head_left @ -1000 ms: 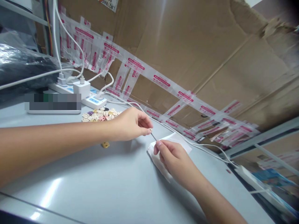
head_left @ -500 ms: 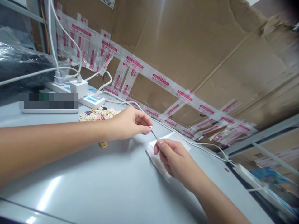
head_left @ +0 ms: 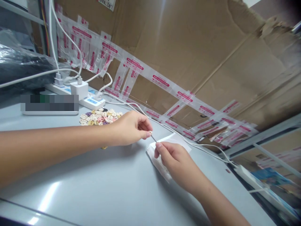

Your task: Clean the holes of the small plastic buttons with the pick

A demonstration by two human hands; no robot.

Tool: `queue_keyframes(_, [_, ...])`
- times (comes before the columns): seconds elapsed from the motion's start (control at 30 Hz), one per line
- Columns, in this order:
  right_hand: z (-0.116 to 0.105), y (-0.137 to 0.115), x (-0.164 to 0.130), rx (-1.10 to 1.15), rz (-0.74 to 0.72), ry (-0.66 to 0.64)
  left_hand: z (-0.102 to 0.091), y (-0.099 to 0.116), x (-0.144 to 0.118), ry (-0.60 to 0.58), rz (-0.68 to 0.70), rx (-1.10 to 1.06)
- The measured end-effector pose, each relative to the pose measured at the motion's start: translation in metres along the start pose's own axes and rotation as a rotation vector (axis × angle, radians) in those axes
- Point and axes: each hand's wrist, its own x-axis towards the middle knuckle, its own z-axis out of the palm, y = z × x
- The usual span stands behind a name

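My left hand (head_left: 132, 128) pinches a small whitish skull-shaped bead (head_left: 150, 133) between thumb and fingertips, above the grey table. From the bead a thin dark stick or stiff cord (head_left: 153, 138) runs down to my right hand (head_left: 175, 157), whose thumb and fingers are closed on its other end. Whether it passes through the bead is too small to tell. Behind my left forearm lies a pile of small skull-shaped beads (head_left: 97, 117) in cream, yellow, pink, purple and black. One yellow bead (head_left: 104, 147) shows just below that forearm, mostly covered by it.
White tissue or thin wrapping (head_left: 158, 161) lies under and beside my right hand. A power strip (head_left: 94, 102) with plugs and white cables stands at the back left, near a blurred-out device (head_left: 50, 112). Taped cardboard (head_left: 188, 56) walls off the rear of the table (head_left: 105, 188).
My left hand has shifted slightly down and left with the bead, and more of the pile shows. My right hand has moved slightly left and down, still closed on the thin stick.
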Motion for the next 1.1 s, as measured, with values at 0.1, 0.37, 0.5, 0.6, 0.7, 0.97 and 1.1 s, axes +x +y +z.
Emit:
queue_keyframes(0.1, [0.002,-0.003,-0.003,-0.143,-0.028,0.083,0.002,-0.003,0.000,0.054,0.056,0.100])
queue_keyframes(0.37, [-0.001,0.006,0.007,0.091,-0.004,0.082,-0.002,-0.005,0.005,0.010,0.000,-0.064])
queue_keyframes(0.5, [-0.001,0.006,0.009,0.280,0.017,-0.051,-0.004,-0.005,0.007,-0.012,-0.031,-0.173])
queue_keyframes(0.6, [-0.001,0.004,0.008,0.338,0.051,-0.080,-0.004,-0.004,0.007,-0.022,-0.025,-0.206])
queue_keyframes(0.7, [0.000,0.004,0.008,0.346,0.048,-0.091,-0.003,-0.002,0.007,-0.021,-0.033,-0.226])
queue_keyframes(0.97, [0.000,0.005,0.008,0.245,0.007,-0.054,-0.003,0.001,0.007,-0.013,-0.059,-0.262])
queue_keyframes(1.1, [0.001,0.002,0.006,0.038,-0.033,0.015,0.001,-0.004,0.005,-0.001,-0.079,-0.241])
